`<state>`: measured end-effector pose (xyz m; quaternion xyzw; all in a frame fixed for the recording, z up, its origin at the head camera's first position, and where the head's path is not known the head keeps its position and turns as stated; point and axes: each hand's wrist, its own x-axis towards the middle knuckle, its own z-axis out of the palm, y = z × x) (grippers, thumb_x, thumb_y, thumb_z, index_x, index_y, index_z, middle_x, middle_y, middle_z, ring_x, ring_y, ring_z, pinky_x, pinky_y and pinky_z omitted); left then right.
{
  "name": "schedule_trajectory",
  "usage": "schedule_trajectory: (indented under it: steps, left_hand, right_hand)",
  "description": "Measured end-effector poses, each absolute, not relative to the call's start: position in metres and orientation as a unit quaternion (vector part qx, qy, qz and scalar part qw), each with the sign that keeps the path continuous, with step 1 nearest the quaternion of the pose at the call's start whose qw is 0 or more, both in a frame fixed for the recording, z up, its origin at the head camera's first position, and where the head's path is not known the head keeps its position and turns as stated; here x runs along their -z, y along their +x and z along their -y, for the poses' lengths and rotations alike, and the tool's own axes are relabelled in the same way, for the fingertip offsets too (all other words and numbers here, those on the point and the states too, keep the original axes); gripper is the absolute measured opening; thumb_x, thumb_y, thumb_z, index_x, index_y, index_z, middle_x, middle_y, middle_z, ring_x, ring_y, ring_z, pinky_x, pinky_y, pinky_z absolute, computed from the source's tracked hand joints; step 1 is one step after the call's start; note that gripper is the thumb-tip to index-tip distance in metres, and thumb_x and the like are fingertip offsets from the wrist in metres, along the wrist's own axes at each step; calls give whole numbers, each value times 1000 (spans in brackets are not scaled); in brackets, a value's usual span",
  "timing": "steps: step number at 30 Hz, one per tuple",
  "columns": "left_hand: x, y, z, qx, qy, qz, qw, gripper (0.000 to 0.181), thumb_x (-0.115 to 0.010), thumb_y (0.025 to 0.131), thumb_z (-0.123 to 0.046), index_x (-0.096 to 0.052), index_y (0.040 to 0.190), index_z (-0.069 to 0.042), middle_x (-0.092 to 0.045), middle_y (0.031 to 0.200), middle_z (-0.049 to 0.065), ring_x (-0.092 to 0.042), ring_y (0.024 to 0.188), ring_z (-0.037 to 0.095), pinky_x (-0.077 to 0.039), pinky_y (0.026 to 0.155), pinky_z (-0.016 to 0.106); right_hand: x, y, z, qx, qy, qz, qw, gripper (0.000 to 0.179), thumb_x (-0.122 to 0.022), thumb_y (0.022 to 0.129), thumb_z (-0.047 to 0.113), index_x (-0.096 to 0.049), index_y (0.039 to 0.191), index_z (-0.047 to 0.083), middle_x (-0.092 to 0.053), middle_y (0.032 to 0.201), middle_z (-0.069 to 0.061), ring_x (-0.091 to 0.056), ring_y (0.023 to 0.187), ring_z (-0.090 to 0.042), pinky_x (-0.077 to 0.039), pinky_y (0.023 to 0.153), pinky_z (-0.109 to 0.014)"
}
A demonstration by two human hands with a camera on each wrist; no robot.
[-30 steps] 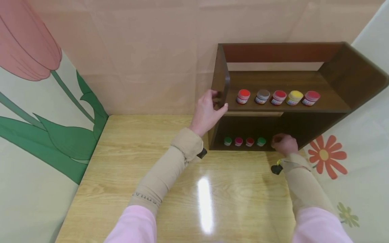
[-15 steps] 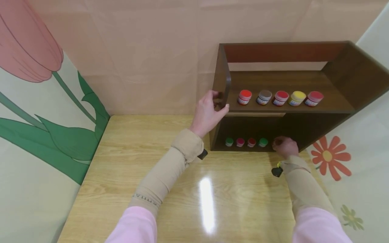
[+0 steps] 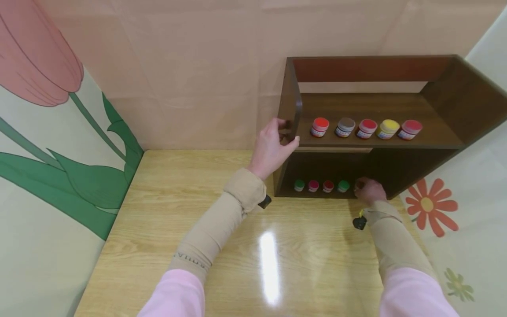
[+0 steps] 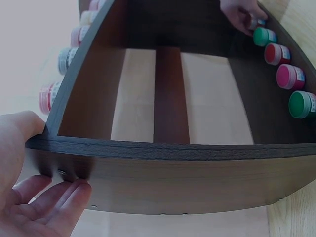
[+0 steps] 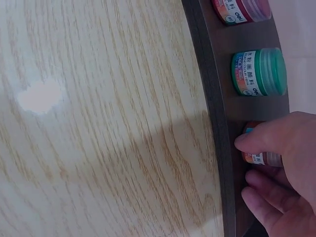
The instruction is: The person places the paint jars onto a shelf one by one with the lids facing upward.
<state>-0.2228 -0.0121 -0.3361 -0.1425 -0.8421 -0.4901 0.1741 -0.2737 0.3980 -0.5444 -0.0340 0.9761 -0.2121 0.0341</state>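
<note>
A dark brown two-tier shelf (image 3: pixel 380 102) stands at the back right of the table. My left hand (image 3: pixel 271 147) grips its left side panel (image 4: pixel 173 180), thumb at the front edge and fingers against the outer face. On the lower board, my right hand (image 3: pixel 371 192) pinches a small paint jar (image 5: pixel 256 158) with a brownish-red body, partly covered by the thumb. Left of it in a row stand a green paint jar (image 3: pixel 343 186), a red paint jar (image 3: pixel 328 186), a magenta paint jar (image 3: pixel 313 186) and another green paint jar (image 3: pixel 299 185).
Along the upper board sit several paint jars, among them an orange-red jar (image 3: pixel 320 127), a grey-brown jar (image 3: pixel 345 127) and a yellow jar (image 3: pixel 387 128). The wood-grain table (image 3: pixel 190 185) meets a beige cloth backdrop (image 3: pixel 190 79). A flower-printed cloth (image 3: pixel 467 246) hangs close on the right.
My right hand has shifted very slightly left around the jar. The left hand keeps its grip on the side panel, and the jars stay in their rows.
</note>
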Motion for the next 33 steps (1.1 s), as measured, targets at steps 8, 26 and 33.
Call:
schedule_trajectory:
  steps: [8,26,33]
  left_hand:
    - [336,-222,12,489,-141,843,176,43,-75,92,-21,-55,124,-1,-64,120,11,-69,93,17,-52,80,18]
    - [337,-223,10,495,-142,840,169,43,-76,92,-20,-55,124,-1,-63,120,10,-68,93,16,-54,81,20]
    - [338,-225,9,496,-144,839,173,43,-76,92,-21,-55,124,-1,-63,120,10,-69,94,16,-52,81,19]
  right_hand:
    - [537,-271,-397,211,-31,-975,64,61,-66,86,17,-44,139,-6,-53,123,-41,-49,111,-61,-42,92,-68]
    - [486,-224,-375,292,-50,-955,-11,70,-75,93,26,-45,142,-13,-54,124,-41,-58,109,-54,-46,89,-64]
    - [454,-191,-349,307,-54,-950,14,64,-63,100,46,-53,140,-3,-64,120,-23,-64,106,-39,-53,78,-44]
